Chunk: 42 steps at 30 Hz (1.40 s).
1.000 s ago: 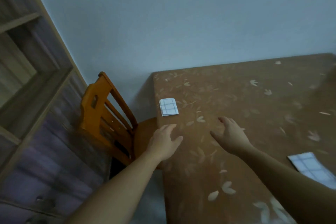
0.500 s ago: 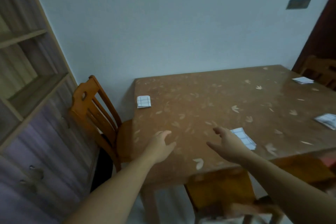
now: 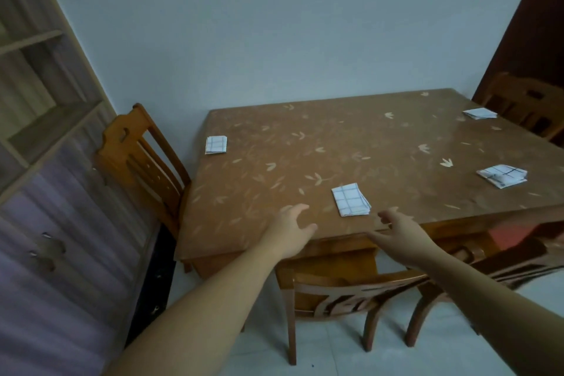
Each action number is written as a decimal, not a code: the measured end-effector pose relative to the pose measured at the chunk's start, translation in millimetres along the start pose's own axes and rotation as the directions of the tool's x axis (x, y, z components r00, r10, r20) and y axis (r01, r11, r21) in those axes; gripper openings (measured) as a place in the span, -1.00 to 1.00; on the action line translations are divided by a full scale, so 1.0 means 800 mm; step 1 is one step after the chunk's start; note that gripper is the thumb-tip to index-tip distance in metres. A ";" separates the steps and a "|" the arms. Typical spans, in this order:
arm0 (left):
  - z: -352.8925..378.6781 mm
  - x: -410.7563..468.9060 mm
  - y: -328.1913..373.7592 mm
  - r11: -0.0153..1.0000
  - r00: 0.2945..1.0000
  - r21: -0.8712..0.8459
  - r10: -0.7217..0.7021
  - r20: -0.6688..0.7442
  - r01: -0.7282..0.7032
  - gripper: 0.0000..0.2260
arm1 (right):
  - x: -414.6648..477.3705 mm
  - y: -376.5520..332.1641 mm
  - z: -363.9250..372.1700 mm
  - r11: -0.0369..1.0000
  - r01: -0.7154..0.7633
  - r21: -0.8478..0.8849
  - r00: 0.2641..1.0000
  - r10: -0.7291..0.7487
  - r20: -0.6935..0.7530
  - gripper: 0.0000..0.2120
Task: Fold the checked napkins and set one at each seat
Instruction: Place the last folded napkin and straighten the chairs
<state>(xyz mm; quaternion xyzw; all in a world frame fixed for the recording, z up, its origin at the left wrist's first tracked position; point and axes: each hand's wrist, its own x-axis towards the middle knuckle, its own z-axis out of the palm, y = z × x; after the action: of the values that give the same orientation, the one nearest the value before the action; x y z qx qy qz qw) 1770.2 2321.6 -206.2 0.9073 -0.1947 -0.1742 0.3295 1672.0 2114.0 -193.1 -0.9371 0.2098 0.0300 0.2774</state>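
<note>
Cut off: the far chair (image 3: 525, 107), at the table's (image 3: 335, 146) far right corner, runs out of view at the picture's edge; both forearms leave by the bottom edge.
Hidden: the near chair (image 3: 351, 293) is pushed under the table's near side, so its seat is mostly covered.
Hard to make out: a red patch (image 3: 512, 233) below the table's near right edge is blurred; the dark streaks beside it may be another chair, cannot tell.
Napkins: four, all folded and flat on the table.
Napkin places: left-end napkin (image 3: 216, 144) by the left chair (image 3: 137, 156); near napkin (image 3: 351, 199) close to the near edge; right napkin (image 3: 502, 175) towards the right end; far napkin (image 3: 479, 113) before the far chair.
Chairs: three plain to see.
Left hand (image 3: 290, 232): fingers loosely spread over the table's near left part, holding nothing.
Right hand (image 3: 403, 233): fingers relaxed and apart at the near edge, just beside the near napkin, apart from it.
Shelf unit (image 3: 45, 101): one, left of the table.
</note>
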 end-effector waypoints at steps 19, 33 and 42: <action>0.060 0.142 0.046 0.983 0.964 -0.043 -0.185 -0.189 0.180 -0.57 | 0.205 0.117 -0.056 0.996 0.054 -0.072 0.998 -0.051 0.041 -0.44; 0.166 0.218 0.033 0.912 0.899 -0.100 -0.409 -0.157 0.398 -0.63 | 0.333 0.193 0.009 0.997 0.071 -0.007 0.984 -0.069 0.163 -0.76; 0.178 0.238 0.002 0.867 0.858 -0.158 -0.494 -0.142 0.473 -0.73 | 0.396 0.126 0.054 0.973 0.232 -0.018 0.964 -0.227 0.140 -0.78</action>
<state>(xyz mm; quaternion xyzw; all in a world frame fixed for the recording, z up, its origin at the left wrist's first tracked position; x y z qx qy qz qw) 1870.9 2155.3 -343.9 0.9179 0.0802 -0.1809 0.3439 1921.5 1941.4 -335.8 -0.9555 0.0800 0.0654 0.2764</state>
